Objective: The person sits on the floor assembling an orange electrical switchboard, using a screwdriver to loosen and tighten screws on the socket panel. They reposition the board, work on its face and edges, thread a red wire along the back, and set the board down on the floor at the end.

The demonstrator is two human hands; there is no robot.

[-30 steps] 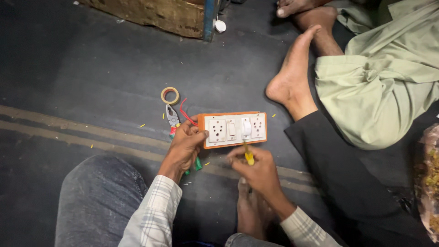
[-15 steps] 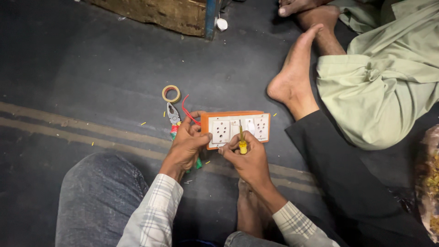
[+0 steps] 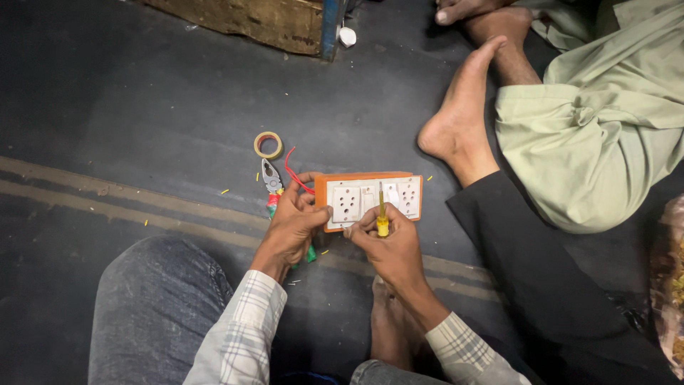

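An orange switch board (image 3: 399, 177) with a white face of sockets and switches lies on the dark floor in front of me. My left hand (image 3: 293, 224) grips its left end. My right hand (image 3: 388, 246) holds a small yellow-handled screwdriver (image 3: 382, 214), whose tip rests on the middle of the white face. A red wire (image 3: 293, 173) curls out from behind the board's left side. Pliers (image 3: 271, 181) with red and green handles lie just left of my left hand.
A roll of tan tape (image 3: 268, 145) sits beyond the pliers. Another person sits at right, with a bare foot (image 3: 463, 114) close to the board and pale green clothing (image 3: 598, 121). A wooden crate (image 3: 263, 18) stands at the top. My own foot (image 3: 390, 328) is below my hands.
My right hand has moved up from below the board and set the screwdriver tip on the white face. My left hand keeps its hold on the board's left end.
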